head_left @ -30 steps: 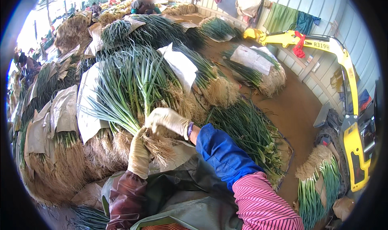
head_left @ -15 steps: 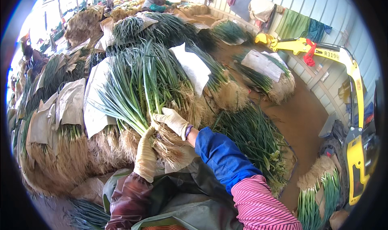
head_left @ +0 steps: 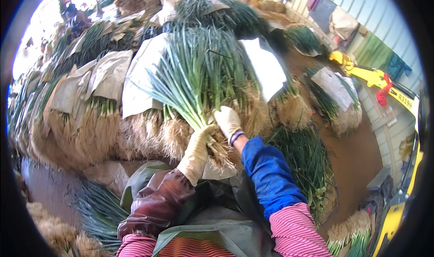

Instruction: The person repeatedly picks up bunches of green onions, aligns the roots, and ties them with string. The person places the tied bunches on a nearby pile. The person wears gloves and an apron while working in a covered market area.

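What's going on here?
A person in pale gloves is handling long green onions. The left hand is closed around a bunch of green onions just above its roots, leaves fanning up and away. The right hand is close beside it, at the base of the stalks; its exact grip is unclear. Beyond lies a big heap of onions, roots toward the person, partly covered by pale sheets. A yellow machine arm stands at the right.

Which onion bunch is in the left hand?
The green onion bunch front and centre, leaves fanning up and leftward; the left hand grips it near its root end. Other bunches lie outside that grip.
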### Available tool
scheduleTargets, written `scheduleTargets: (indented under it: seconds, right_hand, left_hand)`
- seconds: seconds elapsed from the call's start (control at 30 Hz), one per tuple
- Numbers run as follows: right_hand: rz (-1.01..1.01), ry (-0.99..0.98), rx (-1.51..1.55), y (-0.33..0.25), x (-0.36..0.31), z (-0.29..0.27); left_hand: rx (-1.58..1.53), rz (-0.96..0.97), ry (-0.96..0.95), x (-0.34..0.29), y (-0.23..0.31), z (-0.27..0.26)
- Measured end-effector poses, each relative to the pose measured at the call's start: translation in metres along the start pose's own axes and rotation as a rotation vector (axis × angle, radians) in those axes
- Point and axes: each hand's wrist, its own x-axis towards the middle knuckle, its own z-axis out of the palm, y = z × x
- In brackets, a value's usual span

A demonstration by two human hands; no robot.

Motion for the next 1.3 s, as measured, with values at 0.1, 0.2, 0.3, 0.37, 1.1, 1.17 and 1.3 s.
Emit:
scheduleTargets:
  seconds: [0.1,0.2,0.3,0.37,1.1,1.17,1.3]
  right_hand:
    - [0.129,0.075,0.085,0.037,0.032,-0.009]
    - [0.066,0.082,-0.239,0.066,0.06,-0.037]
    - [0.089,0.148,-0.246,0.08,0.062,-0.066]
    - [0.017,0.238,-0.201,0.084,0.063,-0.07]
    - [0.004,-0.945,0.146,-0.073,-0.032,-0.118]
    - [-0.028,-0.896,0.29,-0.074,-0.039,-0.131]
    - [-0.237,-0.705,0.971,-0.073,-0.046,-0.155]
  left_hand:
    - [0.047,-0.125,-0.038,-0.028,0.017,0.012]
    - [0.078,-0.083,-0.12,-0.041,0.029,0.0]
    - [-0.06,-0.126,-0.119,-0.056,0.044,0.011]
    - [-0.042,-0.079,-0.131,-0.047,0.041,-0.004]
    - [-0.137,-0.101,-0.055,-0.057,0.028,-0.001]
    - [0.04,0.083,-0.058,-0.039,0.02,-0.004]
    - [0.087,0.033,-0.041,-0.044,0.027,-0.008]
